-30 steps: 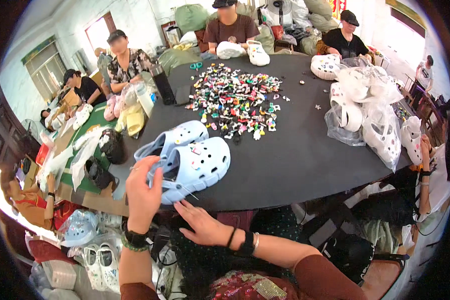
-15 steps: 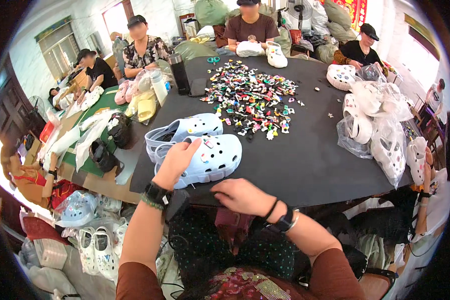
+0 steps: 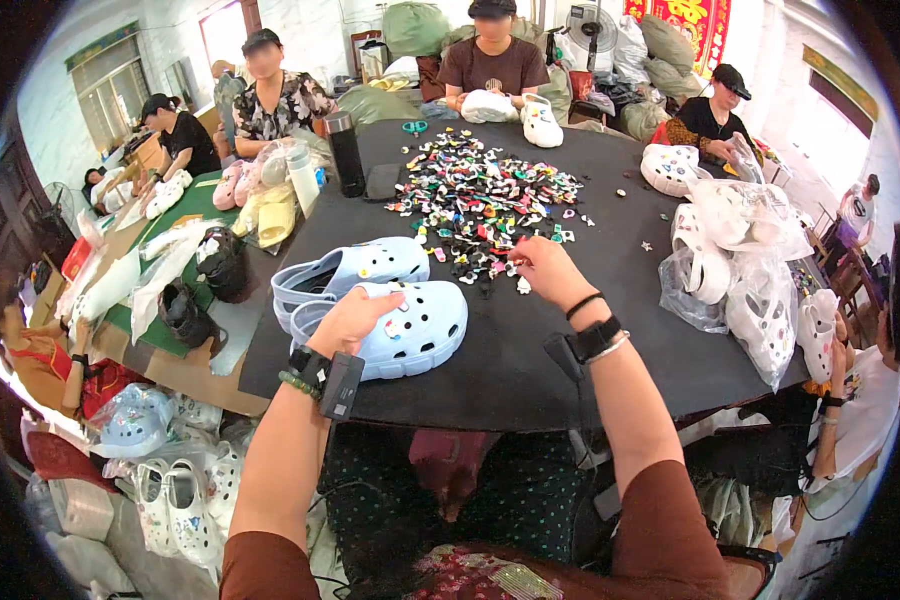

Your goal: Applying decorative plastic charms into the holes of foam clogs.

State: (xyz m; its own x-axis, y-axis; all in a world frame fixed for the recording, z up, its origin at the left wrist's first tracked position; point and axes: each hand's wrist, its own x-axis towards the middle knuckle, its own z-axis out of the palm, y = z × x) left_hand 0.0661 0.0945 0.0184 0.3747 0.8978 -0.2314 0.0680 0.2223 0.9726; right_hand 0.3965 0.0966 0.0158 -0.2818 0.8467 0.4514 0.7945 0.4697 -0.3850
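A pair of light blue clogs lies on the dark table in front of me, toes to the right. The near clog [image 3: 425,335] has my left hand [image 3: 348,318] gripping it by the opening, thumb on its upper; the other fingers are mostly hidden. Behind it, partly covered, sits the far clog [image 3: 365,262], with a few small charms on its holes. At the near edge of a heap of colourful shoe charms [image 3: 490,190], my right hand [image 3: 552,272] has its fingers closed and bent down. Anything pinched in them is too small to make out. A white charm [image 3: 523,285] lies just below that hand.
Bagged white clogs [image 3: 735,245] pile up on the right of the dark table [image 3: 570,390]. A black flask [image 3: 344,155] and yellow slippers [image 3: 273,217] stand at the left. Several people work around the table. More bagged clogs [image 3: 175,500] lie low at the left.
My right hand has gone from beside the near clog, at the table's front edge, up and away to the charm heap. The left hand stays on the near clog. The view has shifted slightly.
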